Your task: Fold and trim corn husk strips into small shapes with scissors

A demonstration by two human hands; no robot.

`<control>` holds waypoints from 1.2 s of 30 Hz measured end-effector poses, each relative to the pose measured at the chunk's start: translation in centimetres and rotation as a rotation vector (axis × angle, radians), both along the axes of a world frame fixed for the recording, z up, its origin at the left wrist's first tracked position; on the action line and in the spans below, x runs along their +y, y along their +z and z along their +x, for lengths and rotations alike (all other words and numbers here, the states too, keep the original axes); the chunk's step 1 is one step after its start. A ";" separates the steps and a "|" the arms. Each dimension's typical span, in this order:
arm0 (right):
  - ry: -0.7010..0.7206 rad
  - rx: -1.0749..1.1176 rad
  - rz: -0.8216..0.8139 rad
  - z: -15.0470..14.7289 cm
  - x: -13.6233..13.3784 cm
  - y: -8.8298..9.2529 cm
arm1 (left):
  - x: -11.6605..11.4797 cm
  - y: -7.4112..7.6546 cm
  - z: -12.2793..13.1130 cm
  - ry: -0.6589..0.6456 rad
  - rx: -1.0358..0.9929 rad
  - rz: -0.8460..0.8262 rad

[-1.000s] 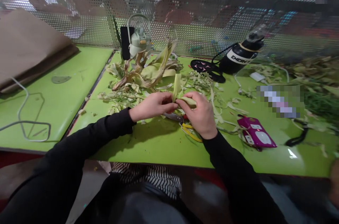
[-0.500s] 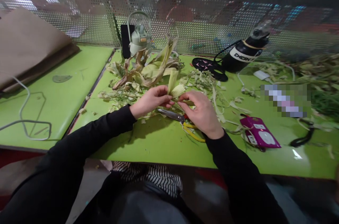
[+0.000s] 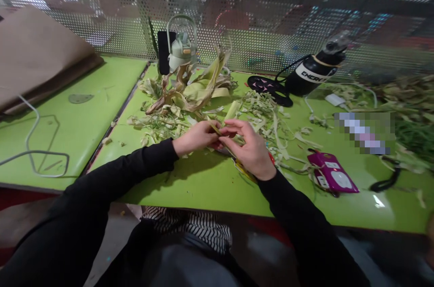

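Your left hand (image 3: 196,137) and right hand (image 3: 249,149) both pinch one husk strip (image 3: 231,110). Torn strips (image 3: 262,107) lie just beyond; whole husks (image 3: 193,90) sit untorn far left.

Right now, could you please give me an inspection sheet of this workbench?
Surface: green table, bare at the front and littered towards the back.
Job's things: husk strip, held above the table; scissors, mostly hidden beneath the right hand.
Clutter: husk pile, shreds, magenta case, black bottle lying down, pale green jug.
Grips: left hand and right hand both pinch the husk strip.
Cables: white cable on the left table; black cable at right.
Surroundings: perforated metal screen; brown paper.
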State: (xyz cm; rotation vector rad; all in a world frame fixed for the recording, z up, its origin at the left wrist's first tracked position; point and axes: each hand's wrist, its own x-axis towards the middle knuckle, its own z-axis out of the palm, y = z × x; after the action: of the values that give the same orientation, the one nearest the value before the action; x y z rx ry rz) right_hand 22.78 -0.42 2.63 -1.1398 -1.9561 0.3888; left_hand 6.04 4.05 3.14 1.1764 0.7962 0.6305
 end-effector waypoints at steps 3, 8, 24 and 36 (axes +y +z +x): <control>-0.041 -0.098 0.132 0.0 0.1 0.0 | 0.0 -0.5 0.0 -0.075 -0.060 0.040; -0.058 -0.156 0.256 0.2 0.3 0.1 | 0.0 -0.2 -0.1 -0.038 -0.148 -0.024; -0.202 -0.081 0.289 0.1 0.2 0.2 | -1.0 0.7 0.5 -0.022 0.150 -0.030; 0.081 0.210 -0.140 0.2 -0.5 1.3 | -0.5 1.2 -0.1 -0.022 -0.012 -0.284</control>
State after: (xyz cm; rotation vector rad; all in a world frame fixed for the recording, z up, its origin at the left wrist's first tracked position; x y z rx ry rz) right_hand 22.94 -0.90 3.96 -1.0617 -1.8163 0.6706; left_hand 5.96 3.56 4.29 0.9203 0.8316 0.4870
